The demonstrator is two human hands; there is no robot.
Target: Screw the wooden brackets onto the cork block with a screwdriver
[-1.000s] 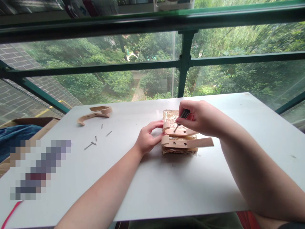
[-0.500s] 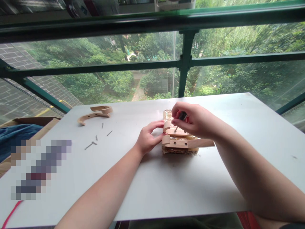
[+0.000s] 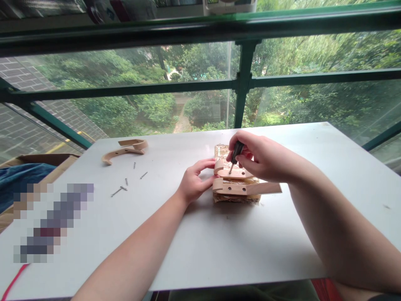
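My right hand [image 3: 255,156] is closed around the dark handle of a screwdriver [image 3: 237,151]. The shaft slants down to the left hole of the farther curved wooden hook [image 3: 237,172]. At the hooks' left ends, my left hand [image 3: 194,180] has its thumb and fingers curled in a grip on the farther hook. Nearer to me lies a second wooden hook [image 3: 266,189], with two dark screw heads in it. Both hooks rest on a straw-coloured block wrapped in clear plastic [image 3: 222,149].
Several loose screws [image 3: 118,191] are scattered on the white table [image 3: 194,246]. Two more curved wooden hooks [image 3: 123,153] lie at the back left. A cardboard box [image 3: 64,161] with blue cloth stands by the left edge. Green railings and glass [image 3: 241,100] rise behind.
My right hand has rolled and opened its grip slightly on the screwdriver, whose handle now stands more upright and shows more. The tip stays at the same hole. My left hand keeps its place.
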